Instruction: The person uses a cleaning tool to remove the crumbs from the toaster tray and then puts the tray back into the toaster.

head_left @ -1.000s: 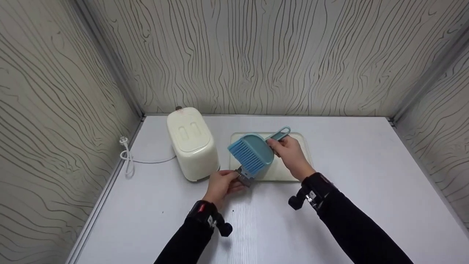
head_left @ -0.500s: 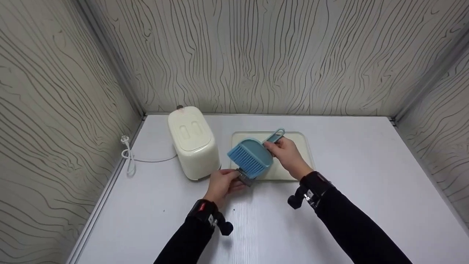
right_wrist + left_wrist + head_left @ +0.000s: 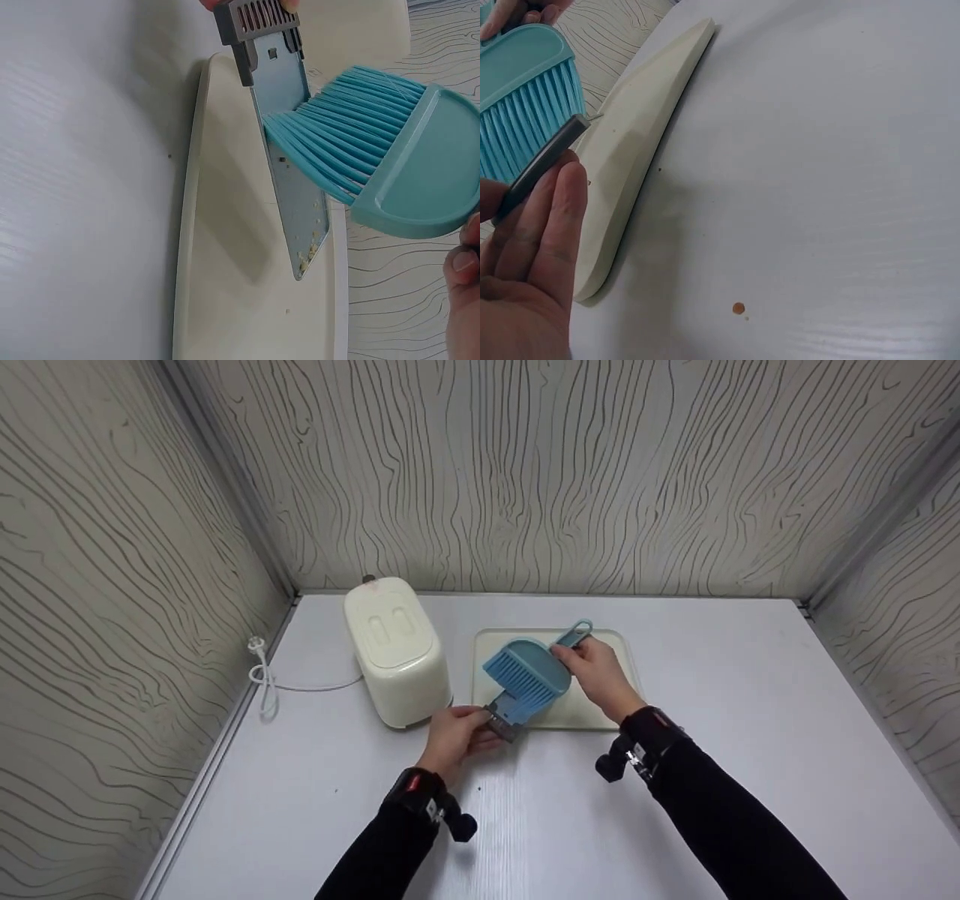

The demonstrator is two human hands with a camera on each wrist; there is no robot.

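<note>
My left hand (image 3: 454, 739) grips the grey slotted plastic end of a flat metal crumb tray (image 3: 300, 214). The crumb tray tilts down over a cream serving tray (image 3: 589, 709), and small crumbs (image 3: 306, 262) gather near its low corner. My right hand (image 3: 600, 675) holds the handle of a teal brush (image 3: 532, 664) with wide bristles. In the right wrist view those bristles (image 3: 345, 127) bend against the metal surface. Only the grey end (image 3: 544, 165) of the crumb tray shows in the left wrist view; the brush hides part of it from the head view.
A cream toaster (image 3: 397, 660) stands left of the serving tray, close to my left hand. Its white cord (image 3: 315, 688) runs to a plug (image 3: 256, 645) at the table's left edge. An orange-brown speck (image 3: 739, 308) lies on the white table (image 3: 712, 735).
The brush first shifted down and left over the crumb tray, then back up and right, exposing more metal near the grey end. My left hand keeps its place.
</note>
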